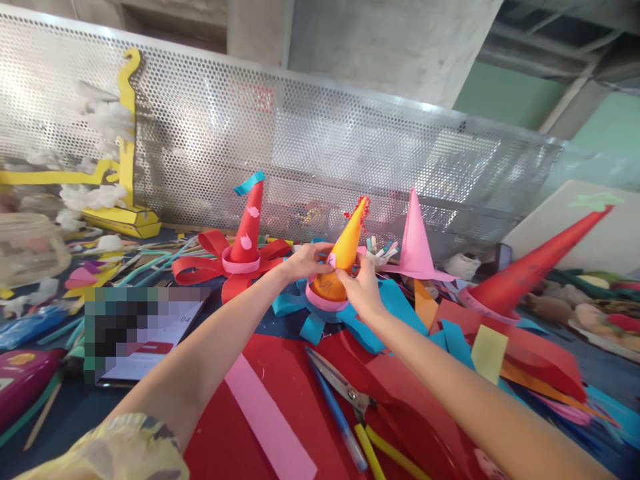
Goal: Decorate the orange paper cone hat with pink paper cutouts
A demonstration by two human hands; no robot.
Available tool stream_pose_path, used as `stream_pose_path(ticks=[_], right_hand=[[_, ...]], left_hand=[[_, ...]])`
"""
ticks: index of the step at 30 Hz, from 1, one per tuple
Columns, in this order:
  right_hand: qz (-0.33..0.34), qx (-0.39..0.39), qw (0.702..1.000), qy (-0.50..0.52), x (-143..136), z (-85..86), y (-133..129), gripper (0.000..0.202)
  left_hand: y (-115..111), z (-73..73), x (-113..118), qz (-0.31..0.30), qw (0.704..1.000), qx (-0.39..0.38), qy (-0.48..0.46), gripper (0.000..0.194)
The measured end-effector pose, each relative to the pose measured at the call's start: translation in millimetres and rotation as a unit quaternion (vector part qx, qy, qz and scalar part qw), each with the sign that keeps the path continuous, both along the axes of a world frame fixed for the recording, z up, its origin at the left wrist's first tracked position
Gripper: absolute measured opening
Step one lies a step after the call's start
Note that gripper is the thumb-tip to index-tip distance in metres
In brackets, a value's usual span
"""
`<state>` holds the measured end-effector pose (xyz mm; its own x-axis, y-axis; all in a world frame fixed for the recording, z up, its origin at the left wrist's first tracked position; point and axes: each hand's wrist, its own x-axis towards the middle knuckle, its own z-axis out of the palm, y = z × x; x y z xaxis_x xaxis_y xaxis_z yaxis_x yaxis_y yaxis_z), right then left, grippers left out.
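1. 2 bare hands, both on the orange cone (347, 257), center of frame; left hand (311, 259) pinches its left side, right hand (365, 285) its right side, thumbs in front.
2. Orange cone: tilted slightly right, red fringe (366, 211) at tip, dark marks on front, pink band (320, 300) around base, blue paper strips (294, 303) spread below.
3. Left of center: 1 red cone (251, 227), upright, blue strip at tip, pink shapes on side, red loops (200, 265) around base.
4. Right of center: 1 pink cone (416, 237), upright. Far right: 1 long red cone (543, 263), leaning right, green piece at tip.
5. Lower center: red sheet (235, 407); on it pink strip (270, 420), blue pen (340, 417), scissors (336, 377), pen just beside scissors.
6. Left: device with screen (150, 360), partly pixelated.
7. Upper left: yellow cutout (128, 140) before perforated metal panel (310, 147).
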<state>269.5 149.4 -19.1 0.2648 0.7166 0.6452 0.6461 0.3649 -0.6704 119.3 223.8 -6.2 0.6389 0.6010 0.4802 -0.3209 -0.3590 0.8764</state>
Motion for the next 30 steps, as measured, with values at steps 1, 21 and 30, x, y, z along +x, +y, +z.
stream_pose_path(ticks=[1, 21, 30], right_hand=[[-0.003, -0.002, 1.000, -0.002, 0, 0.8, 1, 0.039], [-0.007, -0.117, 0.992, 0.037, 17, 24.7, -68, 0.038], [0.033, -0.152, 0.987, 0.039, 16, 26.5, -97, 0.025]], left_hand=[[0, 0.1, 0, 0.001, 1.000, 0.000, 0.002, 0.053], [-9, 1.6, -9, 0.016, 0.999, -0.044, 0.017, 0.068], [-11, 1.3, 2, 0.021, 0.999, -0.021, 0.024, 0.062]])
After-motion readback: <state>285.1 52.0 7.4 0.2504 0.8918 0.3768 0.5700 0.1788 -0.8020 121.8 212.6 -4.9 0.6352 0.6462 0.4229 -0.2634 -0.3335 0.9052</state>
